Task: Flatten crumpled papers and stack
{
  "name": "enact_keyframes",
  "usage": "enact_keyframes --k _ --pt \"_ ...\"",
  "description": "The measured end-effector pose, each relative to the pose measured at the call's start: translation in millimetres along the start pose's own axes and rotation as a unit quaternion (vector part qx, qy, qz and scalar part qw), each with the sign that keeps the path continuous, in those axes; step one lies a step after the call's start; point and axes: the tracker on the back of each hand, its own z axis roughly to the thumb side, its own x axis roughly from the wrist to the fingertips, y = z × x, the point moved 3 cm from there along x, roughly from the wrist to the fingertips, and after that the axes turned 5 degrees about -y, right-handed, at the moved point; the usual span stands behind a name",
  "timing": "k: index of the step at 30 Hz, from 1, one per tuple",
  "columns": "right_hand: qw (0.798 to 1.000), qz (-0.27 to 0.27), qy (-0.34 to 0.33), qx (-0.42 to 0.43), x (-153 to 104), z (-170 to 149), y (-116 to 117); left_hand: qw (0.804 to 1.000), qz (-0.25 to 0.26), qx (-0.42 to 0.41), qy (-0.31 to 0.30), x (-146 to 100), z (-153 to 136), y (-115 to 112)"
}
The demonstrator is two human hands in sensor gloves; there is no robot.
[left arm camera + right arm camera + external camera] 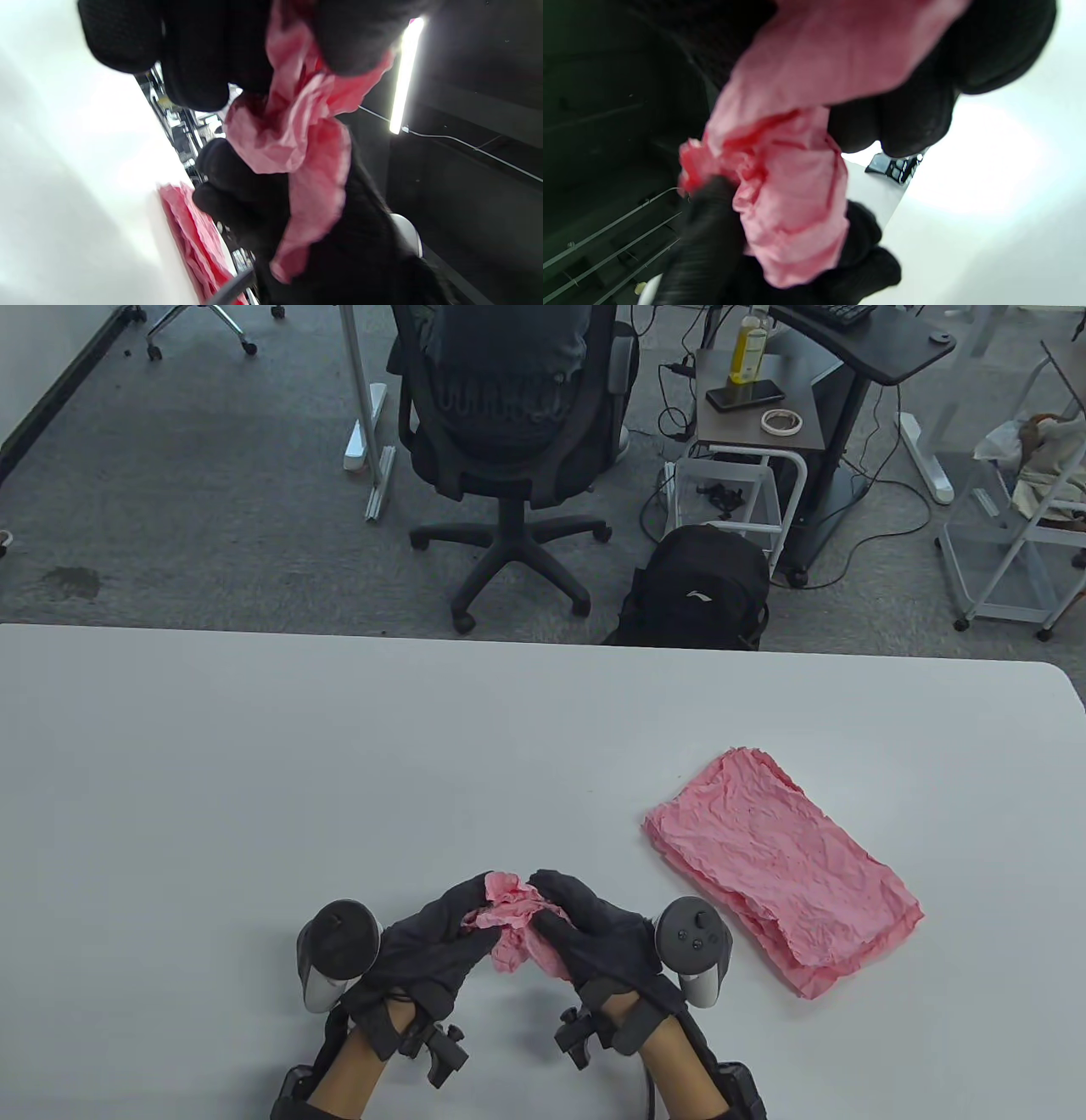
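A crumpled pink paper (513, 920) is held between both gloved hands just above the white table (339, 780), near the front edge. My left hand (441, 937) grips its left side and my right hand (585, 929) grips its right side. The crumpled paper fills the left wrist view (297, 144) and the right wrist view (793, 178), with black fingers (203, 55) around it. A stack of flattened, wrinkled pink papers (780, 865) lies on the table to the right of my right hand, and shows in the left wrist view (191, 237).
The table's far edge runs across the middle of the table view. Beyond it stand an office chair (509, 407), a black backpack (704, 589) and a small cart with a bottle (751, 347).
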Motion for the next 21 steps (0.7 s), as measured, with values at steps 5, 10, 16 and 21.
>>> enact_keyframes --k 5,10,16,21 --pt "0.986 0.033 -0.117 -0.112 0 30 8 0.997 0.052 -0.055 0.011 -6 -6 12" --pt "0.968 0.056 -0.191 -0.15 -4 49 21 0.995 -0.08 -0.057 0.021 1 -4 -6" --pt "0.94 0.036 -0.215 -0.264 -6 54 15 0.998 0.005 -0.039 0.049 -3 -12 7" --pt "0.944 -0.013 -0.247 -0.22 -9 60 7 0.981 0.144 -0.096 0.089 -18 -25 40"
